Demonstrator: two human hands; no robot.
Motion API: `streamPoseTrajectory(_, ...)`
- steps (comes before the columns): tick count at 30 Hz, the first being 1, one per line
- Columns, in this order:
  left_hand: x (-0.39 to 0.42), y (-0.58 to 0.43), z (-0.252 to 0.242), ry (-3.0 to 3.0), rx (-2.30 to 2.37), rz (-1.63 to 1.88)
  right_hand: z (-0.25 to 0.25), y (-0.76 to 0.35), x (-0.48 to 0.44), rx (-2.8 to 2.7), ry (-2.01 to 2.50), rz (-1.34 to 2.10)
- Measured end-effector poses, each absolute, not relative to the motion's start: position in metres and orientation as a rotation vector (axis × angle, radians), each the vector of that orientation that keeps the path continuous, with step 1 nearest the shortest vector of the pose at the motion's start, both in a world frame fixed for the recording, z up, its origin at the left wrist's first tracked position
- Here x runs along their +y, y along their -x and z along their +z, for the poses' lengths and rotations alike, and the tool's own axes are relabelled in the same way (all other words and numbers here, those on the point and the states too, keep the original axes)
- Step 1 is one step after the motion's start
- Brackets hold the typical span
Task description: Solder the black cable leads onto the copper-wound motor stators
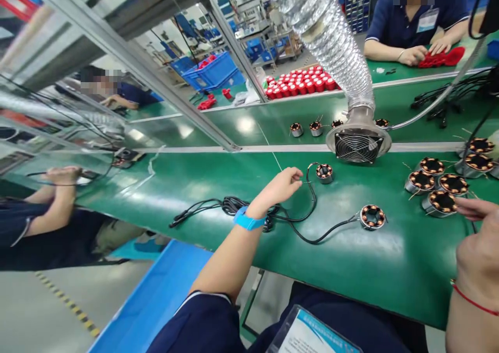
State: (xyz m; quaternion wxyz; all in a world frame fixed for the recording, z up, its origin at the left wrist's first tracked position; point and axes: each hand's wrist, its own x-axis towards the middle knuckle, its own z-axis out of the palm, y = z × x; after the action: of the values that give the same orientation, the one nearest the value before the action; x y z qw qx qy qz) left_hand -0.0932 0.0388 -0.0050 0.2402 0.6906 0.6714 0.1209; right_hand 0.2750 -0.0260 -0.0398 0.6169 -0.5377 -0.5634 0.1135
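My left hand (pixel 286 184), with a blue band at its wrist, is closed, fingertips together on a thin wire (pixel 305 182). Just right of it sits a motor stator (pixel 324 173) with copper windings and a black cable (pixel 314 199) beside it. A second stator (pixel 373 217) lies nearer me, joined to another black cable (pixel 323 238). At the right edge, my right hand (pixel 479 233) has its fingertips at the rim of a stator (pixel 440 204) in a cluster of several. Part of this hand is out of frame.
A fume extractor with a round hood and grille (pixel 357 147) hangs over the green bench (pixel 343 270). Bundled black cable (pixel 234 205) lies left of my forearm. Behind the ledge are several red parts (pixel 300 82) and a co-worker's hands (pixel 415 55). Another person sits left.
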Motion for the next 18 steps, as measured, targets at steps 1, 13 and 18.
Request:
streamPoseTrajectory(1,0.034,0.100,-0.014,-1.880,1.834,0.312,-0.038,-0.272,-0.026,-1.322,1.245,0.253)
streamPoseTrajectory(13,0.004,0.026,-0.004,-1.813,1.267,0.563,-0.049,-0.242,-0.040,-1.735,1.280,0.329)
streamPoseTrajectory(18,-0.018,-0.007,0.000,-2.115,1.193,0.453,-0.049,-0.213,-0.047,-1.946,1.121,0.336)
